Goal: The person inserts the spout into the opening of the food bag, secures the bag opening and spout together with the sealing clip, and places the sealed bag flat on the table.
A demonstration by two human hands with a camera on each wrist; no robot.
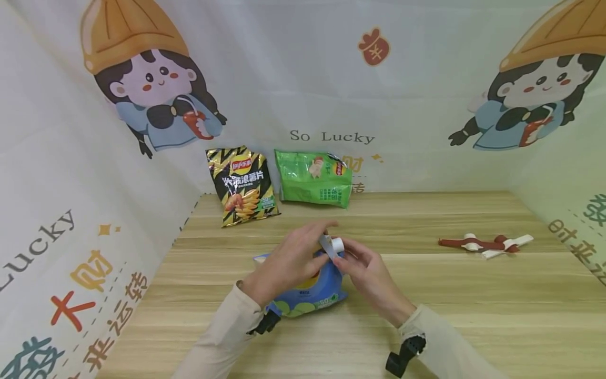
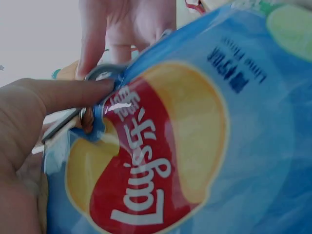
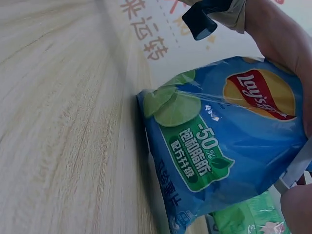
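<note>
1. Your left hand [image 1: 293, 252] grips the top of the blue chip bag [image 1: 312, 297], so any loosening there could let the gathered plastic spread and slip free of the pale clip [image 1: 329, 248]
2. Your right hand [image 1: 371, 271] pinches the clip close to its white cap [image 1: 337, 245]; a twist from that side could leave the strip crooked across the bag, catching only part of the edge
3. The left wrist view shows the bag's top creased and bunched beside the strip, and folds like these could keep the clip from seating evenly; whether it has locked, you cannot tell from here
4. The bag sits tilted on the table [image 1: 426, 316] in front of you, below your hands, its lower edge touching the wood in the right wrist view; press down too hard and it could slide or buckle, crushing whatever is inside
5. The bag looks puffed, so squeezing its body could push air up against the strip and work your grip loose
6. Your two hands are nearly touching, and a strip that snaps suddenly could nip a fingertip
7. The black-and-gold bag [image 1: 243, 187] and the green bag [image 1: 310, 181] stand behind, and the red-and-white clips [image 1: 492, 245] lie well off to the right, so knocking these seems unlikely unless your grip jerks free
</note>
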